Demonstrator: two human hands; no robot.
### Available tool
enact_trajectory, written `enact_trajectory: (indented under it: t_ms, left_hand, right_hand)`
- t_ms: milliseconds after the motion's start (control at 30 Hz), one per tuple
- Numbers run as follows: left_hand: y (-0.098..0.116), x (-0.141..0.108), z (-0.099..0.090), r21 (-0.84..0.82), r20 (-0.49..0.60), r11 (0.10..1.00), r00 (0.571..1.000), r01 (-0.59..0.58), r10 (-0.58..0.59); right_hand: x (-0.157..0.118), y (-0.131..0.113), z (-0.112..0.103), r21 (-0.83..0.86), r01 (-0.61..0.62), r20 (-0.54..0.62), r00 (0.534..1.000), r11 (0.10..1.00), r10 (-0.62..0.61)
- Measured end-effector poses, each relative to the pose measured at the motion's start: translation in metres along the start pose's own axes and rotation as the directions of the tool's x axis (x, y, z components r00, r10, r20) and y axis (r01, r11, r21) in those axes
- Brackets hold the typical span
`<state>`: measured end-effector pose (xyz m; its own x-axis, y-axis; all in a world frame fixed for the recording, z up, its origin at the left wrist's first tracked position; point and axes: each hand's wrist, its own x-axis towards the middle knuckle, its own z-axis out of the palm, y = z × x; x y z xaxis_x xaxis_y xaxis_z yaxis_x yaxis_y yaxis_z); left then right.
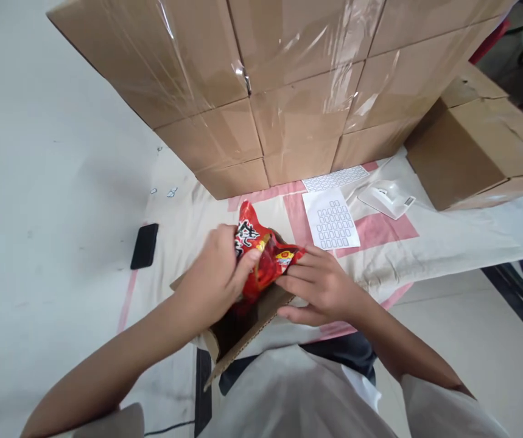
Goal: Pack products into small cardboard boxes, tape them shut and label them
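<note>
A shiny red snack packet (265, 261) with white and yellow printing is between my hands, over a small open cardboard box (243, 331). My left hand (218, 274) is closed on the packet's left side, its thumb pressed across the front. At the packet's right corner, the fingers of my right hand (318, 286) are closed on its edge. The packet's lower end reaches into the box, whose dark inside hides what else it may hold.
Taped cardboard boxes (302, 109) stand stacked ahead. Another carton (480, 152) is at the right. Label sheets (332, 219) and a white plastic item (386, 198) lie on the cloth. A black phone (145, 246) lies at the left.
</note>
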<state>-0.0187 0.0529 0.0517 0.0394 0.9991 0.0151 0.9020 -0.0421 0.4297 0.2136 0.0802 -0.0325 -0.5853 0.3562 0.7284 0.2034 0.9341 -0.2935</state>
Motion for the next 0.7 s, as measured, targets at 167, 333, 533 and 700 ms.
enact_trajectory:
  t_ms: [167,333,533,700]
  left_hand:
    - [0.011,0.009,0.016,0.112,0.197,0.992,0.98,-0.051,0.028]
    - [0.001,0.0,0.029,0.463,0.325,0.881,0.943,-0.093,-0.07]
    - [-0.014,-0.015,0.004,0.147,0.476,0.899,0.826,-0.412,0.301]
    - [-0.066,-0.05,-0.008,0.034,-0.144,0.894,0.883,-0.447,0.446]
  right_hand:
    - [-0.019,-0.002,0.0,0.06,-0.117,-0.11,0.986,0.991,0.123]
    - [-0.025,0.0,0.003,0.17,-0.157,-0.112,0.978,0.973,0.177]
    - [-0.034,0.002,0.017,0.119,-0.125,-0.264,0.952,0.985,0.153]
    - [-0.05,0.023,0.027,0.269,-0.261,-0.146,0.94,0.927,0.307]
